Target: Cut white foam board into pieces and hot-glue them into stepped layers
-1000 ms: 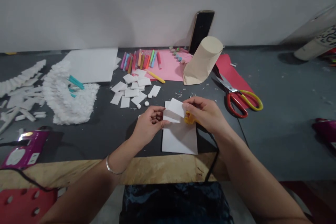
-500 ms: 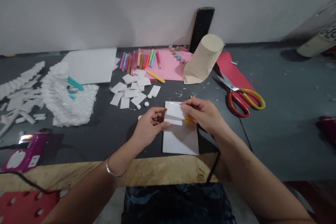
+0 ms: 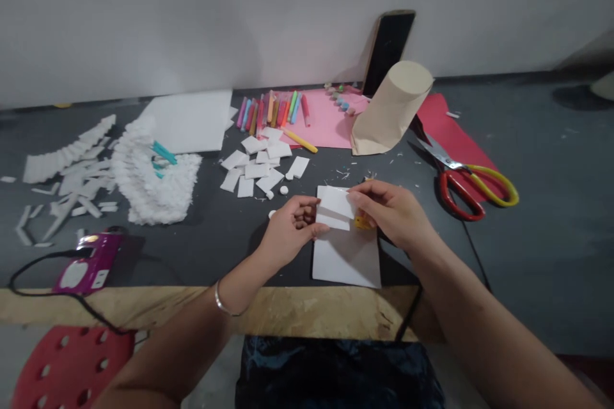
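Observation:
A small white rectangular piece (image 3: pixel 337 200) is between my hands, over the upper end of a larger white sheet (image 3: pixel 346 263). Below it lies a narrow white strip (image 3: pixel 334 222), with a shadowed band between the two. My right hand (image 3: pixel 396 211) pinches the piece at its right corner. Under its fingers shows a yellow object (image 3: pixel 362 222), mostly hidden. My left hand (image 3: pixel 293 225) is closed at the left edge, fingertips by the small piece and thumb at the strip's end. Whether its fingers grip the piece or the sheet's edge is unclear.
Cut white pieces (image 3: pixel 258 169) lie beyond my left hand, near coloured pens (image 3: pixel 273 108) on pink paper. A beige tube (image 3: pixel 391 108) stands before a leaning phone (image 3: pixel 389 45). Scissors (image 3: pixel 460 169) lie right; a fluffy white item (image 3: pixel 153 185) and purple device (image 3: pixel 93 262) lie left.
The view has turned left, so everything appears farther right. The small white piece now sits slightly more tilted, its right end lower. Both hands keep nearly the same pose.

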### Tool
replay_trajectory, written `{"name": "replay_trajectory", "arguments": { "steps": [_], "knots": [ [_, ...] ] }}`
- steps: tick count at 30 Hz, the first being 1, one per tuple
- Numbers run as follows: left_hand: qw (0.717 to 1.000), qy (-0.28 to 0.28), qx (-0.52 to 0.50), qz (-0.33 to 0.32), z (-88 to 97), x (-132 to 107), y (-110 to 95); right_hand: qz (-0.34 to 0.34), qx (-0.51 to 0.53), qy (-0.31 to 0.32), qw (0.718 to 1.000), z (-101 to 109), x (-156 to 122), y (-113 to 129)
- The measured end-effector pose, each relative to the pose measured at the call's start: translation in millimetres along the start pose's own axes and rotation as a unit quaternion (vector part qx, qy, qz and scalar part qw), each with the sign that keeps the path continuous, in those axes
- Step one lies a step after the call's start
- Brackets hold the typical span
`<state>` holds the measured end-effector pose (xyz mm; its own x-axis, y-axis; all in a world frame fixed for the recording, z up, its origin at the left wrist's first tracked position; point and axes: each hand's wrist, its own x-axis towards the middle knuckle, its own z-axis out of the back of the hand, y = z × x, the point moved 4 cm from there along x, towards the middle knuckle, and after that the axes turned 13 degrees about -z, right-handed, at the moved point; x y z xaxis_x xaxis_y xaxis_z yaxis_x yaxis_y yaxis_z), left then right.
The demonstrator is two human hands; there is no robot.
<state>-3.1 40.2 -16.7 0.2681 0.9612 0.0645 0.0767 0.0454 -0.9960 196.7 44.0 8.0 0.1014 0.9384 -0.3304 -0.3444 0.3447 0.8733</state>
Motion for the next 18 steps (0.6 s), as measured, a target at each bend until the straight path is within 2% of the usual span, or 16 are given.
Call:
{"name": "replay_trajectory", "arguments": {
  "steps": [8, 18],
  "knots": [
    [0.996, -0.012, -0.087, 0.013, -4.6, -0.4, -2.2, -0.032, 0.045, 0.01, 0.998, -2.2, -1.1, -6.3],
    [0.994, 0.006, -0.103, 0.022, -4.1, 2.0, -1.9, -0.029, 0.077, 0.009, 0.997, -5.4, 0.8, -9.9]
  ]
}}
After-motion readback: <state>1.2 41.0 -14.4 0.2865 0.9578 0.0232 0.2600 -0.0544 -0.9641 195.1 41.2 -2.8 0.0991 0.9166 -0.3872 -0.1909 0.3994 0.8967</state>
